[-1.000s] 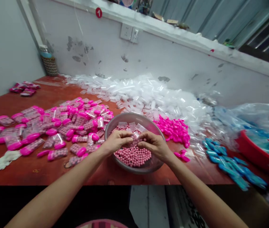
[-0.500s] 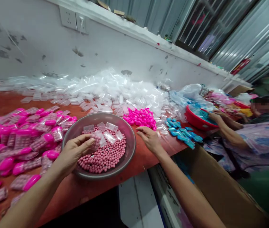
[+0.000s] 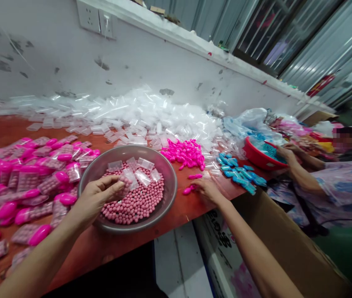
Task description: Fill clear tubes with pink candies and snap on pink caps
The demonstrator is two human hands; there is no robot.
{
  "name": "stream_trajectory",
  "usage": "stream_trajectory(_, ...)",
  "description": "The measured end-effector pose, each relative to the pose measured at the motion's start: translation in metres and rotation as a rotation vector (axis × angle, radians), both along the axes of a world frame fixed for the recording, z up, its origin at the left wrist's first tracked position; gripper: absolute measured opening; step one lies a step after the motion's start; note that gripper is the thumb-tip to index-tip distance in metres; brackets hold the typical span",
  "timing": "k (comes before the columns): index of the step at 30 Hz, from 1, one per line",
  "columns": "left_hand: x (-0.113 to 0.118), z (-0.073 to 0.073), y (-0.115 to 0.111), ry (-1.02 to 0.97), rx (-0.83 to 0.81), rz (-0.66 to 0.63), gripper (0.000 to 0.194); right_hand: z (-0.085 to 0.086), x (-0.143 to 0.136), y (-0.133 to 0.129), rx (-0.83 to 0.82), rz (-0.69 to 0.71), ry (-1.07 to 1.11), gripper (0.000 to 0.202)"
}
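Clear plastic container [image 3: 127,183] pinched in left hand [image 3: 96,198] over bowl [image 3: 170,192]; hold level. Right hand [image 3: 209,191] touches pink cap [image 3: 187,191] near table's [image 3: 184,210] front edge, closure unclear; grip cap sides.

Basin [image 3: 170,186] between packs [image 3: 28,179] and caps [image 3: 185,153] on the table [image 3: 180,209]

Beads [image 3: 137,200] and loose cases [image 3: 143,178] lie in the basin; packs spread left of it, a heap of cases [image 3: 147,111] behind it by the wall [image 3: 132,62], caps right of it, then a cluster of pieces [image 3: 240,174], and farther right a tub [image 3: 258,157].
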State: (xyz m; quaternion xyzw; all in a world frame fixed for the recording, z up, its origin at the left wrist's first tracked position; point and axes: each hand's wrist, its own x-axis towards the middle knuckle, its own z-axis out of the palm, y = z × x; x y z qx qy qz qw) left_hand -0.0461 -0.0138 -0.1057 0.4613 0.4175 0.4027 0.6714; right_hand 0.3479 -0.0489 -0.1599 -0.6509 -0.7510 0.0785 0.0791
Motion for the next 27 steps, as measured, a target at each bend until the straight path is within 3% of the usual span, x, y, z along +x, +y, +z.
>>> stream_trajectory(4, 0.0, 0.001, -0.001, 0.0, 0.02, -0.015, 0.034, 0.016, -0.026, -0.003, 0.035, 0.106, 0.141, 0.024)
stream_trajectory(9, 0.002, 0.006, -0.005, 0.006, 0.09, -0.073, 0.03, 0.07, -0.069, -0.007, 0.141, 0.087, 0.399, 0.02)
stream_trajectory(14, 0.011, 0.008, -0.011, 0.029, 0.262, -0.145, 0.029, 0.114, -0.134, 0.002, 0.175, 0.233, 0.64, 0.022)
stream_trajectory(20, 0.008, 0.009, -0.018, 0.125, 0.478, -0.077, 0.027, 0.115, -0.206, 0.012, 0.265, 0.477, 0.43, 0.027)
stream_trajectory(27, 0.001, 0.008, -0.026, 0.233, 0.646, 0.054, 0.024, 0.1, -0.22, 0.01, 0.227, 0.525, 0.233, 0.029)
